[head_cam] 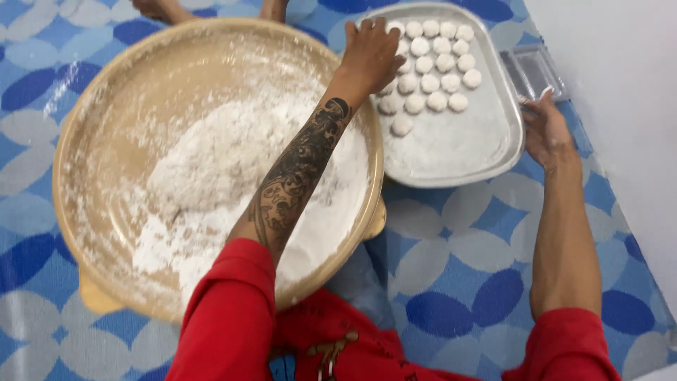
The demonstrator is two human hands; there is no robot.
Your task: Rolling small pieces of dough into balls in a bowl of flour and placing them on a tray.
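The left hand (371,51) is reached across to the upper middle of the frame, its fingers bent down over the near-left rows of small white dough balls (430,65) on the floured metal tray (451,152); whether a ball is pinched under the fingertips cannot be told, since the palm hides them. The right hand (544,130) is laid on the tray's right rim, fingers loosely curled against it, nothing clamped.

A risk is judged from the tattooed forearm, which is stretched low over the big tan basin (84,162) and its mound of white flour (226,169): the flour could be dragged by the arm or red sleeve (229,310), or the basin's rim knocked. The balls are packed touching one another, so neighbours could be dented or stuck together by the fingers. The tray could be slid on the mat if the rim were pushed.

A small clear plastic container (534,70) is seen beside the tray at the upper right, near the white wall (620,106). Everything is set on a blue and white patterned floor mat (458,261). Bare feet (166,8) are visible at the top edge.
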